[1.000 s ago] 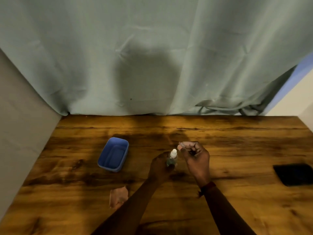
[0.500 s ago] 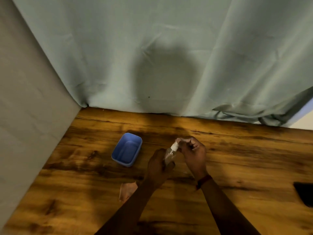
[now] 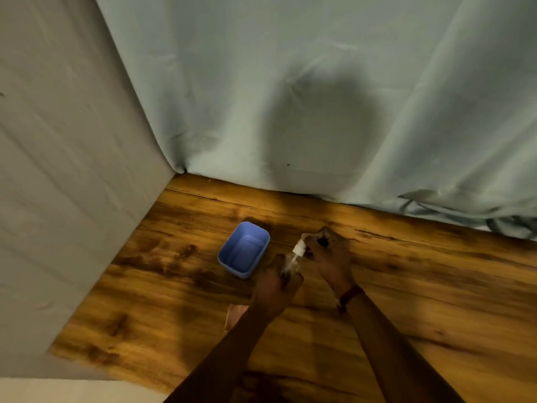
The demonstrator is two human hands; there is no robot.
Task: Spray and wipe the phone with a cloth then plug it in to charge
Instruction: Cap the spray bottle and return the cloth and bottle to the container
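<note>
A small clear spray bottle (image 3: 292, 261) with a white nozzle is held tilted above the wooden table (image 3: 421, 286). My left hand (image 3: 276, 289) grips its body from below. My right hand (image 3: 328, 251) is closed, with its fingers at the white nozzle; whether they hold a cap I cannot tell. A small pinkish cloth (image 3: 234, 314) lies on the table, partly hidden under my left forearm. The phone is out of view.
A blue plastic tub (image 3: 229, 258) stands on the table just left of my hands. A pale green curtain (image 3: 319, 97) hangs along the back edge. A grey wall panel (image 3: 64, 199) closes the left side.
The view has swung left, so the dark phone at the right edge has left the frame. My hands stay together on the bottle, which now tilts more.
</note>
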